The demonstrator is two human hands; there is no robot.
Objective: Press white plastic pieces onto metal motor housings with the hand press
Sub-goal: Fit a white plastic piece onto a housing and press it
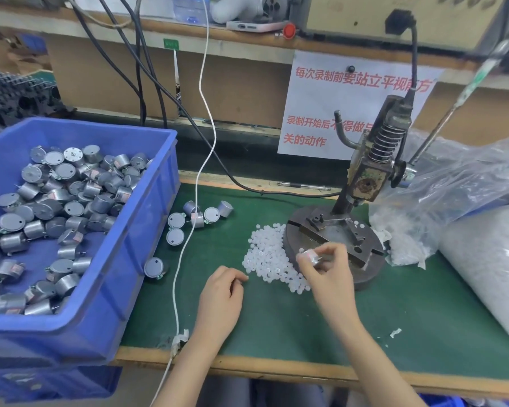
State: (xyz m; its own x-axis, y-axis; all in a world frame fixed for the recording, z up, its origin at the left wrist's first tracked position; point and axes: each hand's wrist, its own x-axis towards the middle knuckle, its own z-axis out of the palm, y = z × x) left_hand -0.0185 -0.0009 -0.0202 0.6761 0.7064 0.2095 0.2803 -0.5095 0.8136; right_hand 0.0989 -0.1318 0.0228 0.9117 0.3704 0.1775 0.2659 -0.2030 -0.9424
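My right hand [325, 267] holds a small metal motor housing [310, 256] in its fingertips, just in front of the round base of the hand press [334, 239]. A pile of small white plastic pieces [266, 257] lies on the green mat left of that base. My left hand [222, 292] rests on the mat with its fingers curled at the near edge of the pile; whether it pinches a piece I cannot tell. The press head [368, 177] with its spring stands raised above the base.
A blue bin [147, 218] full of motor housings fills the left side. Several loose housings [197, 218] lie on the mat beside it. A white cable [188, 230] runs down the mat. Clear plastic bags [459, 207] crowd the right. The press lever [459, 101] slants up to the right.
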